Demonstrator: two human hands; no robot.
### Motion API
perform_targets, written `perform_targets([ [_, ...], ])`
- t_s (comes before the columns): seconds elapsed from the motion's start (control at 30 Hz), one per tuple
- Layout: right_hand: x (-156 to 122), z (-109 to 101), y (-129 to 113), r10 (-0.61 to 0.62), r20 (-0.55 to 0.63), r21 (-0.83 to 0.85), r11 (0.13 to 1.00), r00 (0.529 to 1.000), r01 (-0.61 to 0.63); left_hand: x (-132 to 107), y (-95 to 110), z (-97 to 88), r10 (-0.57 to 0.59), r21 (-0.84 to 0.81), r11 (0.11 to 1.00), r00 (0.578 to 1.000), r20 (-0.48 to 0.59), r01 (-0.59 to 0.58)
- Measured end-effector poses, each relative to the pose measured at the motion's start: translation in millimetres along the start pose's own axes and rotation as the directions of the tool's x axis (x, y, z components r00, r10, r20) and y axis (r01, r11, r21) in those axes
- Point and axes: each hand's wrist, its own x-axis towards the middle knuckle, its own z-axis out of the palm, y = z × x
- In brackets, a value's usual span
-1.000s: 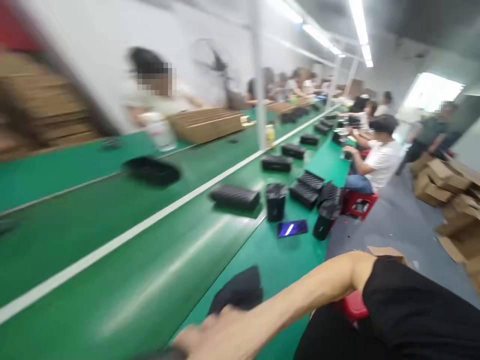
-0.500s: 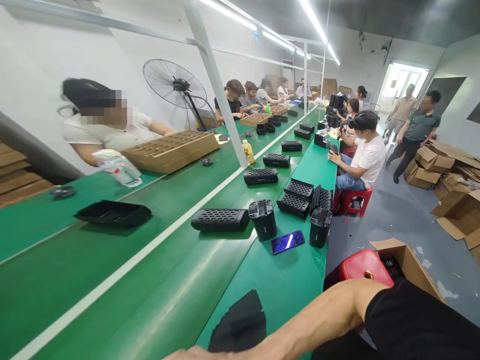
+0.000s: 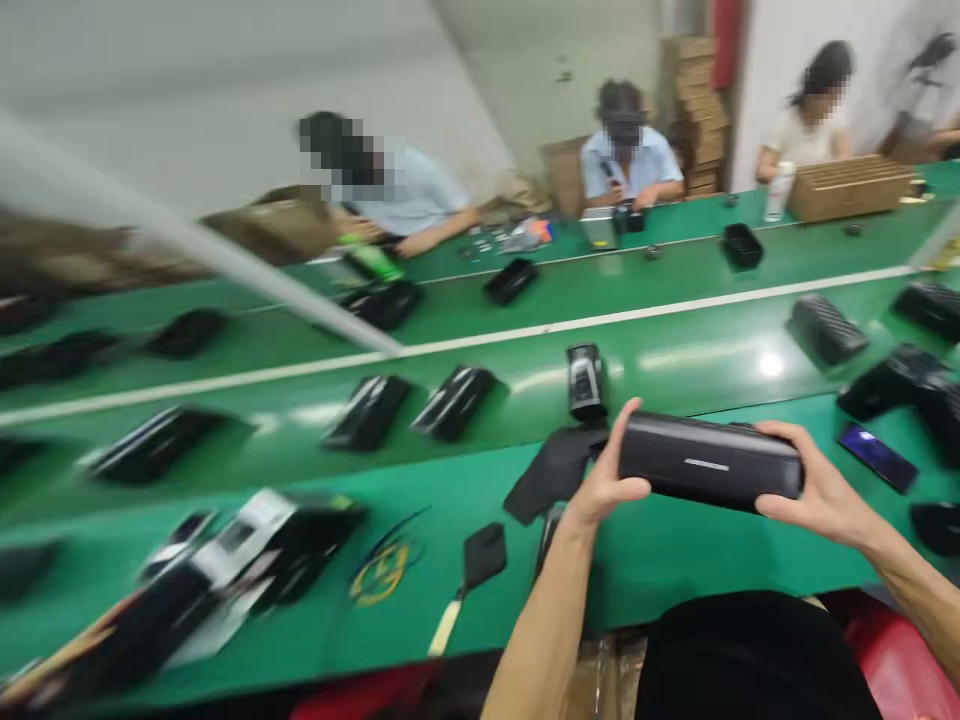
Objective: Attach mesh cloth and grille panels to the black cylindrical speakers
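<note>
Between my two hands, above the green bench, is a long black speaker housing (image 3: 709,458) with a small silver label strip on its side. My left hand (image 3: 607,480) grips its left end, and my right hand (image 3: 814,490) is closed round the right end. Behind my left hand lie flat black sheets (image 3: 551,475). Under my left forearm is another black part, mostly hidden. A dark paddle-shaped tool (image 3: 484,555) with a pale handle rests to the left. Right of my right hand is a phone (image 3: 877,457).
Black housings (image 3: 454,400) stand along the green conveyor (image 3: 690,350). Coiled yellow wire (image 3: 381,572) lies on the bench, beside a blurred co-worker's arm and parts at the left. Co-workers sit opposite; a slanting white post (image 3: 225,255) crosses the left.
The view has swung left from along the line to across it. Both hands are now in view, holding the speaker housing; earlier only one forearm and part of a hand showed.
</note>
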Motion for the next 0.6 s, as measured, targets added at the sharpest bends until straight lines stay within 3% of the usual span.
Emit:
perform_targets([
  [0.1, 7, -2, 16, 0.040, 0.063, -0.033, 0.999, 0.997, -0.038, -23, -2, -12.0, -0.019, -0.016, 1.000, 0.993, -0.118, 0.017],
  [0.23, 5, -2, 21, 0.015, 0.033, -0.074, 0.997, 0.999, -0.012, -10, -13, 1.2, 0.036, -0.040, 0.998, 0.985, -0.170, -0.043],
  [0.37, 10, 2, 25, -0.067, 0.002, -0.079, 0.995, 0.998, 0.067, -10, -17, 1.4, 0.095, 0.001, 0.995, 0.973, -0.211, -0.096],
  [0.6, 13, 5, 23, 0.002, 0.033, -0.014, 1.000, 0.999, -0.002, -11, -35, 1.6, 0.081, -0.006, 0.996, 0.955, -0.286, -0.086],
])
